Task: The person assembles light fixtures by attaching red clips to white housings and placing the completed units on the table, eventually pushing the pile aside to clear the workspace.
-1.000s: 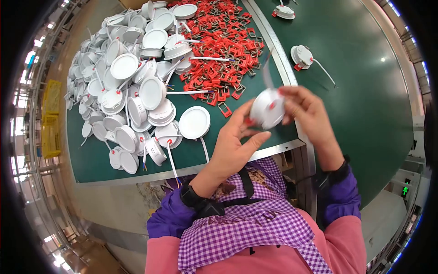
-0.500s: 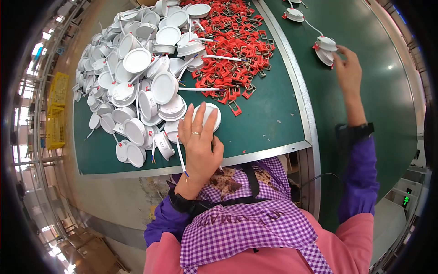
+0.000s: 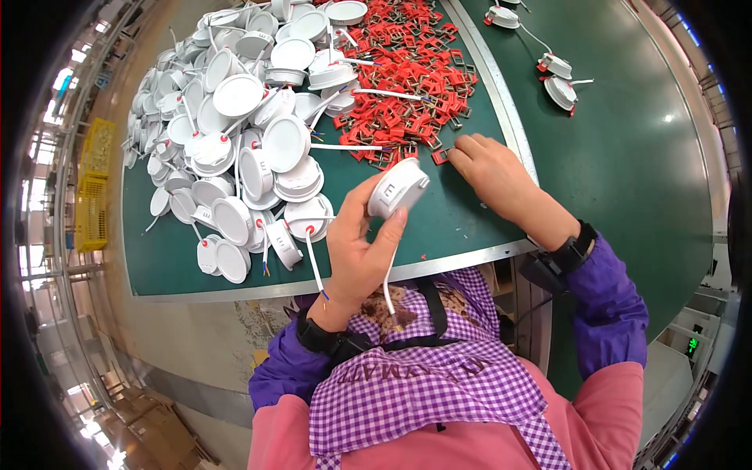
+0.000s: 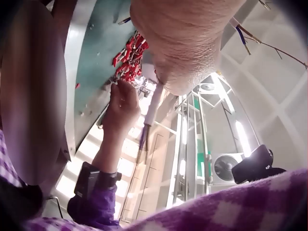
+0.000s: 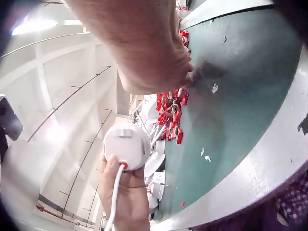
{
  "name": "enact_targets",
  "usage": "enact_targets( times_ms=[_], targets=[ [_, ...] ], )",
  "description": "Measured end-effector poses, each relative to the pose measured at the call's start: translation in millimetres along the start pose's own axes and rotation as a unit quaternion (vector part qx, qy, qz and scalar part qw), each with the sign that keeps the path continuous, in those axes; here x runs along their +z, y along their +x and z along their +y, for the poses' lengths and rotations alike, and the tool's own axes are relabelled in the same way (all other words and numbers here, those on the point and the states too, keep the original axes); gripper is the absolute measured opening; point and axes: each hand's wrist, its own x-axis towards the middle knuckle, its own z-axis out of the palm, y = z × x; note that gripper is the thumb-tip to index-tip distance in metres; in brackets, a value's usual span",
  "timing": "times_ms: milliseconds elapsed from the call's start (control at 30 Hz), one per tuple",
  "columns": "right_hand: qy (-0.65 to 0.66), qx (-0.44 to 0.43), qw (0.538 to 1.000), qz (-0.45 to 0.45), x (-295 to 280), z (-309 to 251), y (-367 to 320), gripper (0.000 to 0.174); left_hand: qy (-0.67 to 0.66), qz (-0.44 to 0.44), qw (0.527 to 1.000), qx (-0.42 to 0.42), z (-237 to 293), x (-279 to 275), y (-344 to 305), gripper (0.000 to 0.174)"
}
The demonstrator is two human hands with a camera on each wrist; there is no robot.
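In the head view my left hand [image 3: 356, 243] grips a round white downlight [image 3: 398, 188] by its rim, thumb on the near side. Its white cable hangs down toward the apron. The right wrist view shows the back of this downlight [image 5: 127, 147], with the cable leaving a red grommet. My right hand [image 3: 497, 180] is at the near edge of the pile of red clips [image 3: 407, 86], its fingers bent and fingertips right at one red clip [image 3: 440, 157]. I cannot tell whether the fingers pinch that clip.
A large heap of white downlights [image 3: 239, 95] with loose cables covers the left of the green table [image 3: 446, 227]. Beyond the metal edge strip [image 3: 513, 129], several downlights [image 3: 559, 92] with red clips lie in a row on a green surface [image 3: 627, 188].
The earlier downlight was set down on the right-hand green surface. My left hand picked a fresh downlight from the heap's edge and lifted it. My right hand came back left to the clips.
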Motion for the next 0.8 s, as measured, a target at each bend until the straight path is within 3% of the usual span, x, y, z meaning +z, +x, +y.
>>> enact_targets(
  times_ms=[67,167,200,267,333,367,400,433,500,633,700,733,800],
  targets=[
    [0.001,0.002,1.000,0.007,-1,-3,-5,0.010,-0.062,0.004,0.997,-0.044,1,5,6,0.039],
    [0.011,0.024,1.000,0.006,-5,-7,-9,0.008,-0.266,0.026,0.942,-0.204,-15,7,10,0.032],
    [0.020,0.046,0.999,-0.001,-6,-7,-10,0.007,-0.266,0.026,0.942,-0.204,-15,8,10,0.032],
    [0.026,0.054,0.998,0.037,-2,-6,-15,0.007,-0.394,0.002,0.876,-0.277,-14,10,10,0.033],
    [0.033,0.060,0.995,0.075,-8,-8,-15,0.008,-0.404,0.000,0.869,-0.284,-16,11,9,0.033],
    [0.181,0.162,0.969,0.057,-19,-10,-18,0.009,-0.405,0.000,0.869,-0.285,-15,13,9,0.031],
    [0.322,0.259,0.910,0.037,-26,-12,-19,0.010,-0.405,0.000,0.868,-0.287,-14,15,9,0.030],
    [0.322,0.260,0.909,0.036,-28,-14,-20,0.010,-0.405,0.000,0.868,-0.288,-13,17,9,0.030],
    [0.424,0.302,0.849,0.091,-30,-18,-22,0.012,-0.346,0.006,0.897,-0.273,-12,22,10,0.033],
    [0.392,0.315,0.858,0.104,-34,-28,-19,0.012,-0.223,0.001,0.939,-0.263,-12,32,10,0.039],
    [0.329,0.213,0.907,0.155,-36,-32,-16,0.012,-0.200,-0.030,0.935,-0.291,-8,32,14,0.036],
    [0.330,0.213,0.907,0.154,-35,-34,-17,0.012,-0.175,-0.063,0.930,-0.318,-5,32,16,0.033],
    [0.218,0.112,0.958,0.149,-32,-38,-18,0.013,-0.161,-0.052,0.932,-0.320,0,32,19,0.029]
  ],
)
